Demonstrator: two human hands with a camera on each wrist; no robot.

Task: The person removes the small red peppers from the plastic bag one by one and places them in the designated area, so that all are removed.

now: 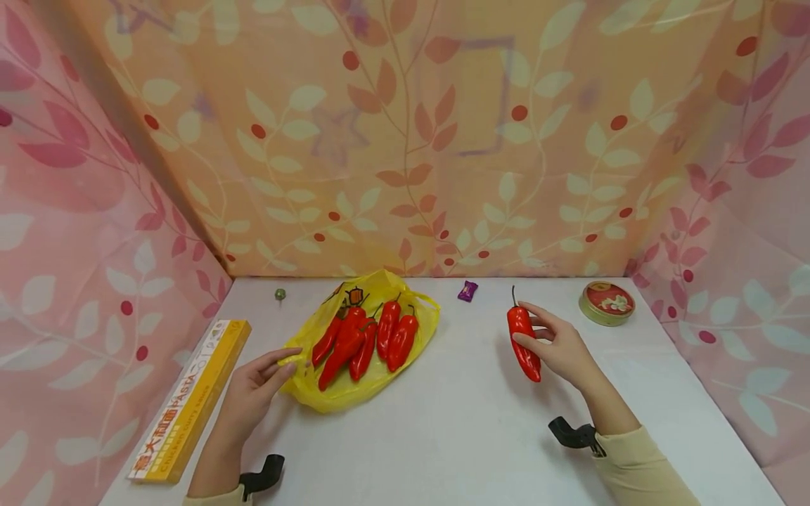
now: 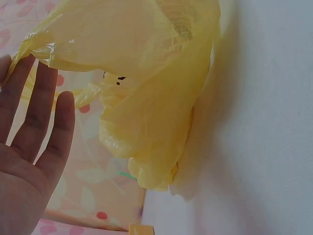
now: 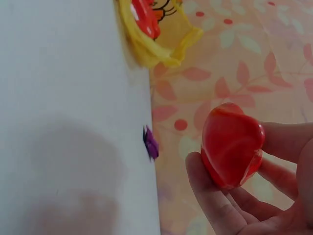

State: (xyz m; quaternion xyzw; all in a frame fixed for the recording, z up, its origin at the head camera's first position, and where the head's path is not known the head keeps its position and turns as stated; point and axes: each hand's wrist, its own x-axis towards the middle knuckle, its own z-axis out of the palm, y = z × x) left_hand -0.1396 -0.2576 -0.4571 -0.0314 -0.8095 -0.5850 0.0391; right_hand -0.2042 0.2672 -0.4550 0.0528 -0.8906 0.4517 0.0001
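Note:
A yellow plastic bag [image 1: 329, 400] lies spread on the white table with several red chili peppers [image 1: 344, 351] on it, stems toward the back. My left hand [image 1: 253, 386] pinches the bag's left edge between thumb and fingertips. In the left wrist view the plastic [image 2: 151, 117] is drawn up from the fingertips. My right hand [image 1: 557, 344] holds one more red pepper [image 1: 522, 344] by its side, stem up, to the right of the bag. The right wrist view shows this pepper [image 3: 230, 147] end-on between thumb and fingers, raised off the table.
A pasta box [image 1: 190, 400] lies along the left edge. At the back are a small green-topped item [image 1: 280, 294], a purple-wrapped candy [image 1: 467, 291] and, at right, a round tin [image 1: 606, 303]. Patterned cloth walls [image 1: 405, 140] enclose the table's back and sides.

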